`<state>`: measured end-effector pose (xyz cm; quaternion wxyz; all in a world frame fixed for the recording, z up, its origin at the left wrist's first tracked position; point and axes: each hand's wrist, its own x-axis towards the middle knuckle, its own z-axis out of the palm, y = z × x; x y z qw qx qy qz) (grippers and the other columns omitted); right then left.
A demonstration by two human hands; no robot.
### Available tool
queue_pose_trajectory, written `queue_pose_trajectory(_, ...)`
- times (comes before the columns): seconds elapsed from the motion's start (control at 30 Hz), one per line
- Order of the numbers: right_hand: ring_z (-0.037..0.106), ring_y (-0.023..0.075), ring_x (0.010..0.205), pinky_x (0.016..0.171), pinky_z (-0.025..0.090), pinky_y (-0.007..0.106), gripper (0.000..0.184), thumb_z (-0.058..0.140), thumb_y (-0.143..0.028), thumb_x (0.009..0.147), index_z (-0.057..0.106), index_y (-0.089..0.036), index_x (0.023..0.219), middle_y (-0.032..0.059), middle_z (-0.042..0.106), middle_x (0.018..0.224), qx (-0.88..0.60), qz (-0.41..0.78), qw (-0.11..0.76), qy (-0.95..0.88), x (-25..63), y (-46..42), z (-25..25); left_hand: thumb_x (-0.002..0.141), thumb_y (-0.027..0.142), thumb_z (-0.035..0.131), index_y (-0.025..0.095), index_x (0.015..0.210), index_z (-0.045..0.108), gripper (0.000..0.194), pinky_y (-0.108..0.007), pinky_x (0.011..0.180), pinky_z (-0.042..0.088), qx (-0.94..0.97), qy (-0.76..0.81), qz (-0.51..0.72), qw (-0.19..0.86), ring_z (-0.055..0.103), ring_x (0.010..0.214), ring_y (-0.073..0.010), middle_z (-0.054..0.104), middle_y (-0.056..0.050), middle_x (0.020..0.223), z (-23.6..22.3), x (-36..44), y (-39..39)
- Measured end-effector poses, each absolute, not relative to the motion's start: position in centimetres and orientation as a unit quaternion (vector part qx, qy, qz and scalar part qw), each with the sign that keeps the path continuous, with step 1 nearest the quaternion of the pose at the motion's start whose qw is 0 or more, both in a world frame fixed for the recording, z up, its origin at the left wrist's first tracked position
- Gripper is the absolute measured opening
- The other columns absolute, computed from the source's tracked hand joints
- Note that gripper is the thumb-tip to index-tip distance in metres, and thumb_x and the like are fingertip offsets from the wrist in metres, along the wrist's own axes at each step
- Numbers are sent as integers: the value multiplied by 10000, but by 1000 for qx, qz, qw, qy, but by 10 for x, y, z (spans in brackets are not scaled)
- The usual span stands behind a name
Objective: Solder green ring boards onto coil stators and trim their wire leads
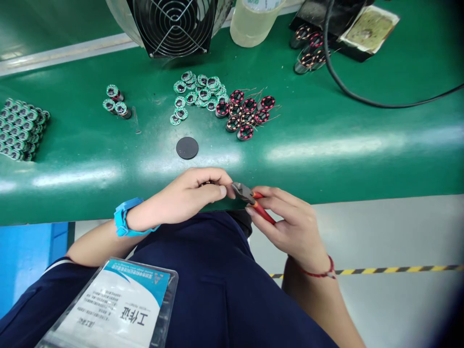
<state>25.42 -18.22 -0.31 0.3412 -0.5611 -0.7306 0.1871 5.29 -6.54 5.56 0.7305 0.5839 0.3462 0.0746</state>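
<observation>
My right hand (290, 222) grips a pair of red-handled wire cutters (264, 211) near the bench's front edge. Their dark jaws point left and meet the fingertips of my left hand (197, 193). That hand is curled around a small wound motor coil (208, 183), of which only a sliver of copper winding shows between thumb and fingers. Farther back, a cluster of similar coils (248, 113) stands upright, thin wire ends sticking out to the right. Beside it lies a loose heap of small round green circuit boards (203, 92). A black disc (187, 148) rests flat on the green bench in front.
Stacked green-topped parts (21, 129) fill the far left, with three coils topped by boards (118, 101) nearby. A black fan (174, 26) and a translucent tub (255, 21) stand behind. More coils (308, 50), a sponge tray (369, 29) and a black cable (362, 100) occupy the right.
</observation>
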Motion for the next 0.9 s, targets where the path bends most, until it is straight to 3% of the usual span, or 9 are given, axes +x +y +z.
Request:
queue_pose_trajectory(0.1, 700, 151, 839, 756, 571, 274, 92, 650, -141, 838, 587, -207, 828, 61, 715, 954, -578, 186, 351, -713, 257, -184, -6, 871, 241, 475, 147, 858, 597, 154, -254, 608, 330, 604, 362, 67, 707, 407, 668, -96, 503, 20, 747, 54, 52, -66)
queue_pose_trajectory(0.2, 693, 167, 877, 798, 565, 294, 59, 637, -160, 851, 597, -203, 852, 67, 707, 965, -607, 154, 318, -712, 269, -189, -4, 872, 220, 489, 156, 1028, 545, 178, -249, 629, 365, 632, 361, 68, 682, 416, 696, -98, 458, 24, 798, 49, 51, -68)
queue_pose_trajectory(0.27, 686, 201, 877, 796, 563, 337, 19, 606, -209, 870, 613, -192, 866, 86, 701, 962, -629, 108, 241, -731, 284, -194, 0, 849, 142, 483, 166, 1133, 472, 285, -244, 650, 391, 670, 351, 73, 650, 431, 702, -91, 456, 25, 839, 44, 52, -69)
queue_pose_trajectory(0.37, 653, 240, 734, 650, 539, 390, 209, 482, -305, 905, 639, -180, 846, 107, 688, 894, -661, 38, 71, -746, 316, -205, 8, 853, 97, 488, 179, 1158, 405, 327, -251, 707, 433, 737, 346, 101, 572, 512, 755, -96, 532, 9, 897, 33, 57, -66)
queue_pose_trajectory(0.47, 654, 248, 689, 573, 504, 387, 335, 371, -363, 919, 659, -195, 894, 95, 689, 842, -695, 13, 21, -719, 344, -219, 11, 878, 145, 550, 185, 1073, 432, 232, -274, 713, 445, 820, 333, 85, 457, 576, 799, -130, 605, -21, 931, 25, 67, -57)
queue_pose_trajectory(0.6, 681, 224, 719, 562, 506, 360, 328, 400, -443, 909, 664, -254, 865, 57, 717, 931, -749, 55, 81, -656, 357, -230, 6, 935, 219, 534, 152, 1002, 529, 95, -348, 795, 454, 950, 215, 23, 224, 567, 898, -206, 627, -80, 983, 13, 89, -40)
queue_pose_trajectory(0.73, 688, 210, 797, 663, 549, 357, 203, 525, -388, 891, 664, -240, 883, 53, 710, 941, -728, 75, 238, -639, 344, -229, -7, 977, 218, 428, 126, 974, 594, 190, -384, 852, 448, 981, 178, 7, 74, 513, 983, -250, 588, -141, 1122, 6, 107, -24)
queue_pose_trajectory(0.9, 686, 206, 881, 760, 562, 369, 87, 607, -233, 853, 655, -231, 926, 66, 694, 988, -687, 81, 340, -637, 323, -214, -14, 940, 237, 519, 110, 1246, 543, 332, -418, 930, 429, 969, 242, 44, -7, 499, 1090, -293, 550, -190, 1244, 6, 113, -5)
